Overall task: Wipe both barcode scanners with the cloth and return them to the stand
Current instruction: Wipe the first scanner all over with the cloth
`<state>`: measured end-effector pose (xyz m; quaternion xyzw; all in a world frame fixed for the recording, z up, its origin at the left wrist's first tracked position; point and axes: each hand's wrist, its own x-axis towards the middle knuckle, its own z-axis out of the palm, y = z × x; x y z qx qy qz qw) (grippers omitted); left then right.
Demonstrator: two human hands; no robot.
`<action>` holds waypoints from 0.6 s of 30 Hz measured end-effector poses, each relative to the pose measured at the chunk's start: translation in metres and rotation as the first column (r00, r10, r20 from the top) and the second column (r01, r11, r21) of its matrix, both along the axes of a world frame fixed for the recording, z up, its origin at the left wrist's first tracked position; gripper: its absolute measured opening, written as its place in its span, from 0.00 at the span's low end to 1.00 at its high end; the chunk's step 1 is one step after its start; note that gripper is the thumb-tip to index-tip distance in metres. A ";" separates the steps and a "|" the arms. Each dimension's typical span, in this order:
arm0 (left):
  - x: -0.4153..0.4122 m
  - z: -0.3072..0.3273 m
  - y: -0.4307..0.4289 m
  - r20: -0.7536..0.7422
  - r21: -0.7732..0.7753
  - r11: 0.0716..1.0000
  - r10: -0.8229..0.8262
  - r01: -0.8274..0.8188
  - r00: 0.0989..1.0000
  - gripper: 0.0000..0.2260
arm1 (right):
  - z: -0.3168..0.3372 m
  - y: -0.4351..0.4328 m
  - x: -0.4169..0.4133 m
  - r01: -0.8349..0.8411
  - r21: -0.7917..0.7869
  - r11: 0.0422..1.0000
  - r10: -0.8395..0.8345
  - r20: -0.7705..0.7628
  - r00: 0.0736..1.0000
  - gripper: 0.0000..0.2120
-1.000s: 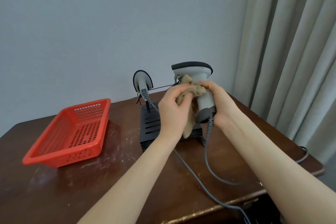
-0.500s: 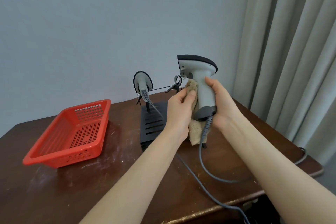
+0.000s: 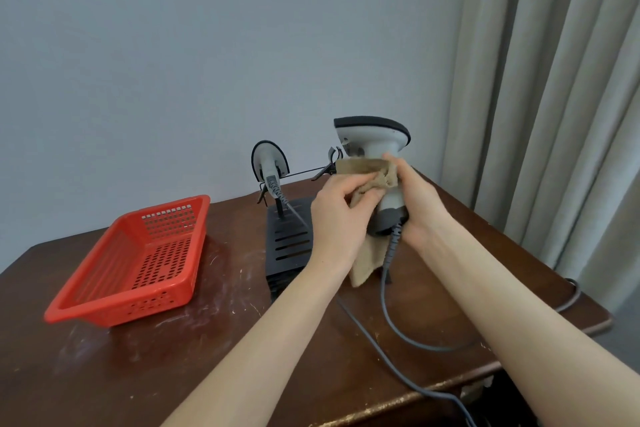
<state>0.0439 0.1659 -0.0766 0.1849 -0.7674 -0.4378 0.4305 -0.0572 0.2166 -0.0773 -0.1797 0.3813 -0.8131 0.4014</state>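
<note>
A red slotted basket (image 3: 152, 263) sits on the scuffed dark wooden table (image 3: 173, 374); a beige curtain (image 3: 554, 114) hangs at right; grey wall (image 3: 207, 45) behind.

A plain indoor room, more a home or small back office than a workshop; which of the two cannot be told. A bare pale grey wall (image 3: 207, 62) runs behind, and long beige curtains (image 3: 554, 97) hang in folds at the right. The bench (image 3: 104, 374) is dark wooden furniture with a scuffed top and a worn gilt edge. It carries a red plastic basket (image 3: 131, 305) and a black slotted stand (image 3: 289, 243) bearing a corded barcode scanner (image 3: 269, 163), shop-counter gear.
</note>
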 end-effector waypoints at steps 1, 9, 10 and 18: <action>-0.004 0.006 -0.001 -0.002 -0.040 0.998 0.040 -0.040 0.999 0.10 | -0.002 -0.002 0.003 -0.007 -0.030 1.000 0.008 0.024 1.000 0.14; 0.002 -0.008 0.018 0.051 -0.289 0.950 -0.108 0.118 0.993 0.09 | -0.007 -0.001 -0.008 -0.104 -0.105 0.989 0.119 0.143 0.983 0.33; 0.004 -0.009 0.019 0.046 -0.246 0.959 -0.132 0.139 0.990 0.08 | -0.007 -0.001 -0.007 -0.122 -0.054 0.991 0.128 0.128 0.983 0.34; -0.015 0.018 -0.010 0.003 -0.144 0.986 0.085 -0.084 0.996 0.09 | -0.011 -0.011 0.011 -0.035 -0.045 0.998 0.040 0.122 0.992 0.28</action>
